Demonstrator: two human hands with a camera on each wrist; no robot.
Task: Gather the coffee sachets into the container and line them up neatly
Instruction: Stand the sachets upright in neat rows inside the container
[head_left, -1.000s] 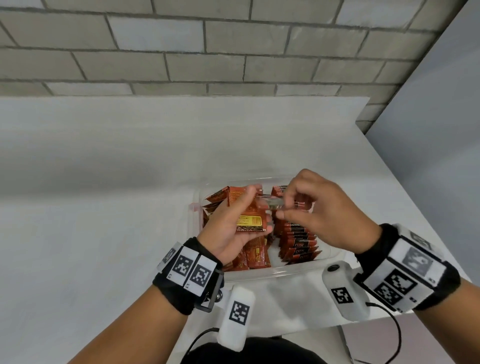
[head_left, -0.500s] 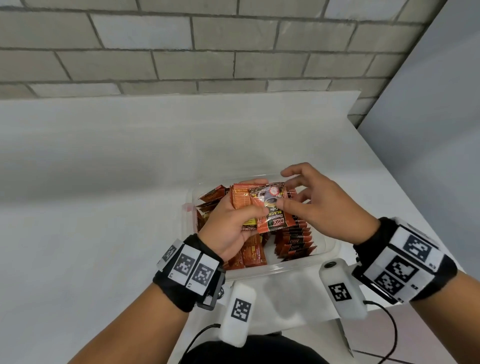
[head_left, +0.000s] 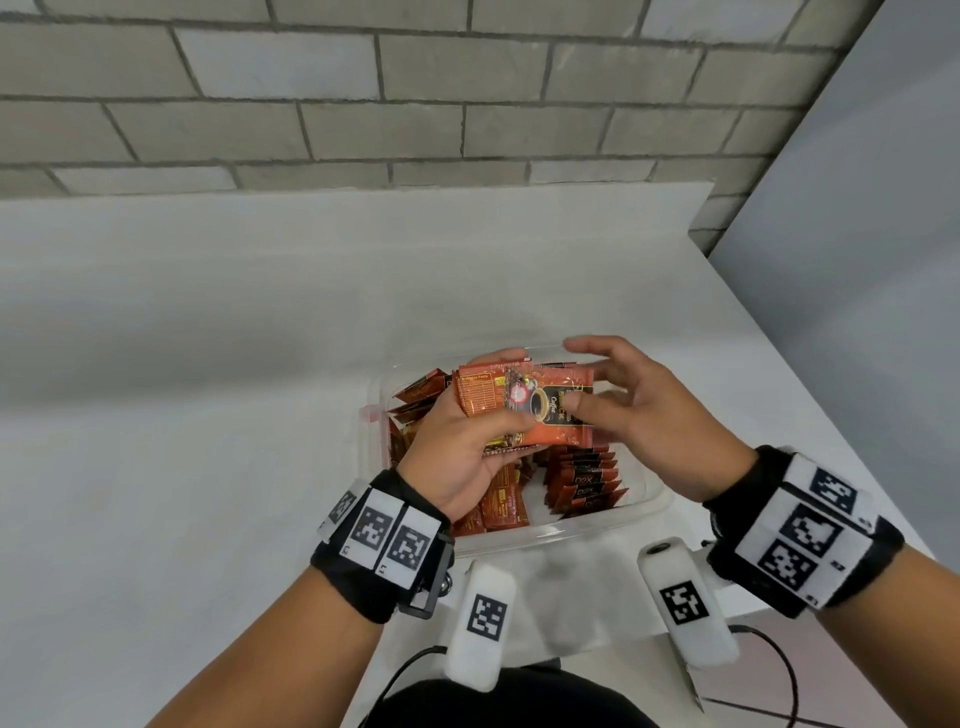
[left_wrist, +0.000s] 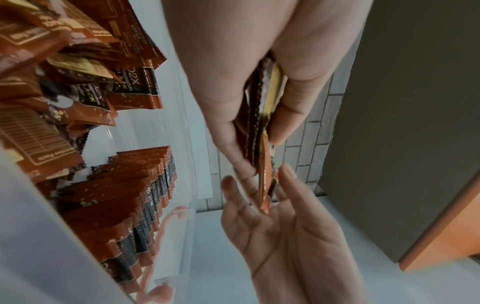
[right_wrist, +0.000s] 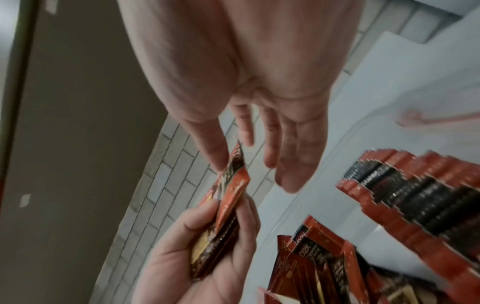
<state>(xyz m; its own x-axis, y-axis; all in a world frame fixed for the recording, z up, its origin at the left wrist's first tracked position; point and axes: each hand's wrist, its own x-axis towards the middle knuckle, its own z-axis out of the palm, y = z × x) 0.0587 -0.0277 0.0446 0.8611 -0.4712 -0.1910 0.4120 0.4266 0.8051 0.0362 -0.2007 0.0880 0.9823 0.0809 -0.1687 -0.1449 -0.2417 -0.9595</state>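
My left hand (head_left: 506, 397) grips a small stack of orange-and-black coffee sachets (head_left: 540, 410) between thumb and fingers, held above the clear plastic container (head_left: 597, 525). My right hand (head_left: 587, 374) is at the stack's right end with its fingers spread; only the thumb touches the top sachet. In the right wrist view the thumb (right_wrist: 215, 160) meets the stack (right_wrist: 231, 191), and the other fingers stay off it. A neat row of sachets (head_left: 587, 478) stands on edge in the container's right half. Loose sachets (head_left: 421, 389) lie jumbled in its left half.
The container sits near the front right corner of a white table (head_left: 208, 415), whose right edge drops off close by. A grey brick wall (head_left: 415, 104) rises behind the table. A dark panel (left_wrist: 402, 102) stands to the right.
My right hand laid the sachet it pinched flat onto the stack in my left hand and let go, its fingers now spread. Both hands stayed over the container.
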